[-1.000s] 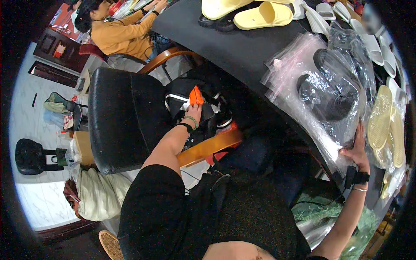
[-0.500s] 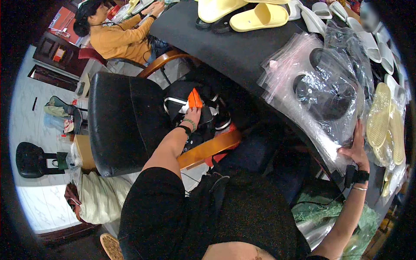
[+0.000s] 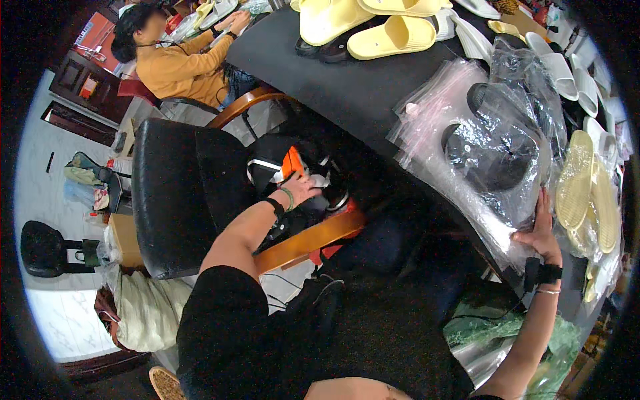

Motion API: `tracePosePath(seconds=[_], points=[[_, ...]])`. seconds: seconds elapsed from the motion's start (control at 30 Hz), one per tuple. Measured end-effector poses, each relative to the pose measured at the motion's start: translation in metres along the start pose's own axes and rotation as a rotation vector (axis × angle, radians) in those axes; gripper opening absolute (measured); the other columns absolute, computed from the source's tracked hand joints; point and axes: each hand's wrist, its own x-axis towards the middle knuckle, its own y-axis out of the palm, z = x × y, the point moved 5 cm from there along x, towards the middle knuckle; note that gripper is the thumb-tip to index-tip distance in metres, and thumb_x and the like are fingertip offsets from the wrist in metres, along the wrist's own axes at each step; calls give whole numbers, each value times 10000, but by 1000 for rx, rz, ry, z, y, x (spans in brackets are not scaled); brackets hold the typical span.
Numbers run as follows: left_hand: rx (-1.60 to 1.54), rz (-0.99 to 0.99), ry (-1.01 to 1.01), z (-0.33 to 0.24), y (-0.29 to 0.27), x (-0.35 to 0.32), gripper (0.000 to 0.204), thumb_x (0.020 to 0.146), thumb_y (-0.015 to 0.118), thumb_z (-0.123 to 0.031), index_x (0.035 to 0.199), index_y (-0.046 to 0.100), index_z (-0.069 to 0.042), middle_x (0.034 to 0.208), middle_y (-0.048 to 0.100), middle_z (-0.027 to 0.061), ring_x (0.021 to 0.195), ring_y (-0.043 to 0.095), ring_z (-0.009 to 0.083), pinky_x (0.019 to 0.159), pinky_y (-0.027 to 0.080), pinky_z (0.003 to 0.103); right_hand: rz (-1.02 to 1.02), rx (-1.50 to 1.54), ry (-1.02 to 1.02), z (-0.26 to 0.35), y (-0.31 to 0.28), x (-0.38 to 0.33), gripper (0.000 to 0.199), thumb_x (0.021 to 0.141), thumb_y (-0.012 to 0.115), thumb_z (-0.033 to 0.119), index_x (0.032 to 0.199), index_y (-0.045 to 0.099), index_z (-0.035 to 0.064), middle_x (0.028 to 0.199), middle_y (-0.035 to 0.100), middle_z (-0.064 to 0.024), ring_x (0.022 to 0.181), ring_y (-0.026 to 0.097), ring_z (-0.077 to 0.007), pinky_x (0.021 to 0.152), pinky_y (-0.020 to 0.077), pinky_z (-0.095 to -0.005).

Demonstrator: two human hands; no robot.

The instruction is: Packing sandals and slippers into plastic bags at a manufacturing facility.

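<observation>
I observe the left hand (image 3: 302, 188), half-curled, shifted off the orange item (image 3: 291, 161) left of the desk (image 3: 280, 67); fingertip contact appears released, grip indeterminable. The right hand (image 3: 540, 235) lies spread against plastic bags (image 3: 467, 200) on the desk.

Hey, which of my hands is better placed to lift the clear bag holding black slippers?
Likely your right hand: it's at the edge of the clear bag on the table, while your left hand is over the chair.
</observation>
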Motion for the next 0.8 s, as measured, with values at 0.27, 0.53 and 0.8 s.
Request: tracePosePath(seconds=[0.27,0.53,0.8], points=[[266,56,752,11,9,-2,326,769,657,-319,1089,682,-378,1441,428,-27,1418,233,319,1169,86,640,-17,71,23,-12,10,-4,1505,364,879,546,1544,65,87,1594,84,-208,1475,54,-380,1171,89,-511],[-55,-65,-121,12,-13,-15,333,763,655,-199,1090,667,-139,1338,488,123,1248,444,285,988,400,445,25,21,57,-2,5,-4,1480,418,850,617,1546,39,106,1607,67,-164,1485,14,-344,1175,42,-513],[-425,312,-1129,25,-13,-7,730,661,833,-399,1253,520,-109,1297,515,64,1216,504,272,957,444,480,-25,41,-40,-5,6,-1,1492,424,783,739,1541,54,72,1600,66,-190,1482,36,-348,1182,55,-457]])
